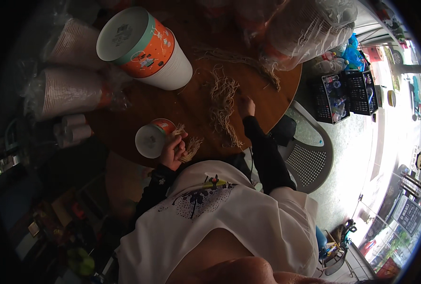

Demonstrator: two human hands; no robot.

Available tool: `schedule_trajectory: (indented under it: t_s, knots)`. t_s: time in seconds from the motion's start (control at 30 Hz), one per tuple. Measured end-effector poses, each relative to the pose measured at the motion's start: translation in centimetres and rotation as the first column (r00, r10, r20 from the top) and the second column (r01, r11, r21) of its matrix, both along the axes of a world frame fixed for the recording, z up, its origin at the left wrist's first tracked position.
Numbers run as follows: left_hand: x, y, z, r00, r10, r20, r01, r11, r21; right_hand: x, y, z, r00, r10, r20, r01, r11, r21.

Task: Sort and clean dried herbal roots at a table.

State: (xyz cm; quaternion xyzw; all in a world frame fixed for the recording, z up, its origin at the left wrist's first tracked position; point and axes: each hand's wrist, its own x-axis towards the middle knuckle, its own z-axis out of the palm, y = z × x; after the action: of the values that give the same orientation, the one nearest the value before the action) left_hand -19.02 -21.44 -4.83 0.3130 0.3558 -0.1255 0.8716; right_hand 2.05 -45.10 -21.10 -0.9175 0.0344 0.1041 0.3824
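Note:
My left hand (pixel 172 150) is closed around a small bundle of tan strands (pixel 192 148), whose ends stick out on either side of the fingers. Right beside it, an orange, green and white paper tub (pixel 150 140) sits with its pale round base showing. A long tangled heap of tan strands (pixel 223 102) lies on the round brown table (pixel 198 104). At the heap's right edge is my right hand (pixel 246 107), fingers curled in; what they hold, if anything, is hidden. Beyond the heap, more loose tan strands (pixel 248 60) stretch across the wood.
A tall stack of paper tubs (pixel 146 47) stands upside down at the table's far left. Plastic-wrapped tub stacks (pixel 73 92) crowd the left, and another wrapped stack (pixel 310 31) the far right. A grey chair (pixel 307 163) and black crates (pixel 333 97) with bottles are to the right.

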Motion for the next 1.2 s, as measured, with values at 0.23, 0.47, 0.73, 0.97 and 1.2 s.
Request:
schedule_trajectory:
  t_s: [0.23,0.47,0.73,0.97,1.2]
  knots:
    - [-1.2,0.2,-0.4,0.997,0.042,-0.062,-0.043,0.999,-0.022,1.6,5.8,2.1,0.983,0.116,0.143,-0.095,0.984,-0.149]
    - [-0.4,-0.2,0.6,0.997,0.032,-0.073,-0.032,0.999,0.001,2.1,9.5,0.6,0.988,0.007,-0.154,-0.015,0.998,-0.056]
    - [-0.7,-0.2,0.6,0.992,0.028,-0.126,-0.029,1.0,-0.011,-8.3,12.6,3.3,0.657,0.729,0.192,-0.752,0.652,0.094]
    - [-0.9,-0.1,0.1,0.996,0.011,-0.094,-0.013,1.0,-0.013,-11.1,6.0,0.6,0.708,0.701,-0.081,-0.698,0.713,0.068]
    - [-0.9,-0.1,-0.1,0.997,-0.008,-0.076,0.007,1.0,-0.016,-3.9,-5.9,1.8,0.913,0.407,-0.013,-0.363,0.799,-0.48]
